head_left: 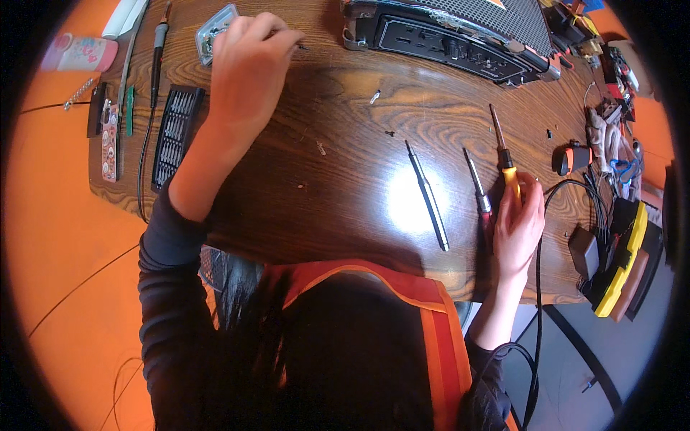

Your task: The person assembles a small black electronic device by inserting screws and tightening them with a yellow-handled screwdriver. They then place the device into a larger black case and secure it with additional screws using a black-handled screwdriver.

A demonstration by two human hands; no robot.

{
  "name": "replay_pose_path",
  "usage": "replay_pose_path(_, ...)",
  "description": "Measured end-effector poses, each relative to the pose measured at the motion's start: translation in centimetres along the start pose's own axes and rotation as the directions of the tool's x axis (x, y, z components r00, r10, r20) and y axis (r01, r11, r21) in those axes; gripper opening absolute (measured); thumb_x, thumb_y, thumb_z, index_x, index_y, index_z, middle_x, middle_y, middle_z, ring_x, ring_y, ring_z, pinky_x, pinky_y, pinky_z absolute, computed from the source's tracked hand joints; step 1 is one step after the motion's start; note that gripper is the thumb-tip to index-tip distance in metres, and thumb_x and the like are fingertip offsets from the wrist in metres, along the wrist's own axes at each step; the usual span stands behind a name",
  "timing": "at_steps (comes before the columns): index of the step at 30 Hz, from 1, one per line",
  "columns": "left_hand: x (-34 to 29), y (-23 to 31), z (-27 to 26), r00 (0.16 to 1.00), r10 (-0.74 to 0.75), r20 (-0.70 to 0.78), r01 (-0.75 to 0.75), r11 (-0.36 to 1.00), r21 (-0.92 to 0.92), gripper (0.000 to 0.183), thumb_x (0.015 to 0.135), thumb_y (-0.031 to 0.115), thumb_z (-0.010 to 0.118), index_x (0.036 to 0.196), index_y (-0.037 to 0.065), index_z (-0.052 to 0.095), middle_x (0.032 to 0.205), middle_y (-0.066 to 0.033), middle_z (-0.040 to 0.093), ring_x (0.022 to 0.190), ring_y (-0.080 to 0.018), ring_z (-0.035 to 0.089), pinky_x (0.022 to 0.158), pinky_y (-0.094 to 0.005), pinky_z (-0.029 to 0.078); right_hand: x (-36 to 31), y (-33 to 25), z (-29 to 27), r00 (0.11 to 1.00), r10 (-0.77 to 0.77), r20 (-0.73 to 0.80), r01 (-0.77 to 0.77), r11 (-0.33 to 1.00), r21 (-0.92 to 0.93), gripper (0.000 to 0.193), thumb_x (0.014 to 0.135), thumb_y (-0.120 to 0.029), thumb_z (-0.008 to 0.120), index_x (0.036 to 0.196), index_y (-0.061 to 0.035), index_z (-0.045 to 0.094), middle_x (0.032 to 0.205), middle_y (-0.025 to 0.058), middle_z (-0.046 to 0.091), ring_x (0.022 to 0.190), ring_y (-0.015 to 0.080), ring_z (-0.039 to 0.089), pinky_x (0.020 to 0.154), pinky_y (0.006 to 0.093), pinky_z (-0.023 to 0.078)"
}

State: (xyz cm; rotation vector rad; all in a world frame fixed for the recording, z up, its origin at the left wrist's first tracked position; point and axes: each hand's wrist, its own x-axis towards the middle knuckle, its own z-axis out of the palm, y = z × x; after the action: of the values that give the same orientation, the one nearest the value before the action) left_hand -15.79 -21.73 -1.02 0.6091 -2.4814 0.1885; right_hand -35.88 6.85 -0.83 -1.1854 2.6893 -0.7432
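Observation:
My left hand [248, 68] is at the far left of the table, beside a small clear plastic box [215, 30] of small parts. Its fingers are bent together, and a tiny dark tip shows by the fingertips; what they hold is too small to name. On the right, my right hand [521, 223] has its fingers around the yellow handle of a screwdriver [509, 169], whose shaft points away from me. Just left of it lies a red-handled screwdriver [476, 181], its handle end partly by my fingers. A slim silver-and-black screwdriver [427, 195] lies further left.
An amplifier-like black box [453, 47] with a mesh grille stands at the back. A bit set [176, 133] in a black case and a soldering iron [159, 54] lie left. Gloves [604, 140], an orange-black tool [573, 158] and black cables crowd the right. Small bits are scattered mid-table.

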Motion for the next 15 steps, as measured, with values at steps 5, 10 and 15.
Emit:
replay_pose_path(5,0.4,-1.5,-1.0,1.0,-0.007,0.011,0.006,0.997,0.074,0.011,0.073,0.009,0.063,0.084,0.009,0.065,0.081,-0.0033,0.058,0.079,-0.0244,0.053,0.068,-0.0347,0.042,-1.0,-2.6,-0.9,0.966,-0.217,-0.139,0.193,0.968,-0.163,0.029,0.08,-0.007,0.059,0.107,0.0007,0.053,0.105,0.0185,0.051,0.095,0.032,0.051,0.082,0.0382,0.042)
replay_pose_path(10,0.5,-2.4,-0.2,0.998,0.047,0.03,-0.047,0.999,-0.024,0.012,0.073,0.013,0.063,0.085,0.01,0.064,0.08,-0.0026,0.058,0.079,-0.0237,0.053,0.07,-0.0349,0.041,-3.4,-5.6,0.0,0.953,-0.226,0.204,0.235,0.972,-0.023,0.026,0.071,-0.015,0.07,0.089,-0.0005,0.057,0.083,0.013,0.054,0.073,0.0288,0.055,0.066,0.0334,0.045)
replay_pose_path(15,-0.6,-0.8,1.8,0.982,0.006,0.188,-0.009,1.0,0.019,0.005,0.076,0.012,0.057,0.078,0.009,0.061,0.08,-0.0028,0.056,0.084,-0.0222,0.053,0.075,-0.0367,0.038,-3.8,-5.1,1.7,0.975,-0.174,0.141,0.171,0.985,0.035,0.013,0.074,-0.001,0.063,0.085,0.0005,0.057,0.077,0.013,0.055,0.071,0.028,0.056,0.065,0.0336,0.045)
